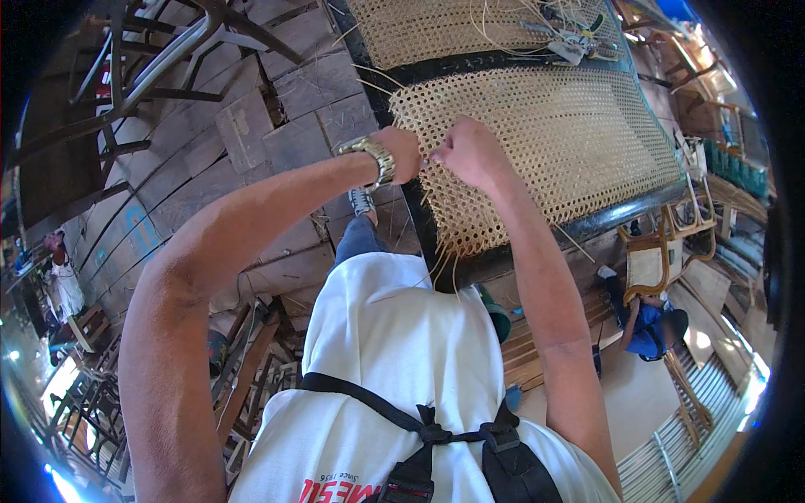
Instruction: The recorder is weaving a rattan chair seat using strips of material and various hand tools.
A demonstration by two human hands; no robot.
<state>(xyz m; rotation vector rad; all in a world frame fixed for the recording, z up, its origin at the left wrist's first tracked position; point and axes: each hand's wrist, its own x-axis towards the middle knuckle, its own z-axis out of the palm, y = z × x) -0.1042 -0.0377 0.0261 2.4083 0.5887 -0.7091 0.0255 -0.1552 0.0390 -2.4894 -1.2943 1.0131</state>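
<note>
A panel of woven cane webbing (545,134) is stretched over a black frame (402,159), with loose cane strands sticking out along its near and left edges. Over the panel's left edge, my left hand (401,154) is closed, a metal watch on its wrist. Close beside it my right hand (471,152) pinches with thumb and forefinger at the cane's edge. Something small and pale shows between the two hands, too small to name. The tips of my left fingers are partly hidden.
Hand tools (574,44) and loose cane strands lie on a second cane section beyond the black crossbar. Dark wooden chair frames (168,63) stand at the far left. Another person (658,331) sits at the lower right near a chair frame (671,251). The floor is wooden planks (293,201).
</note>
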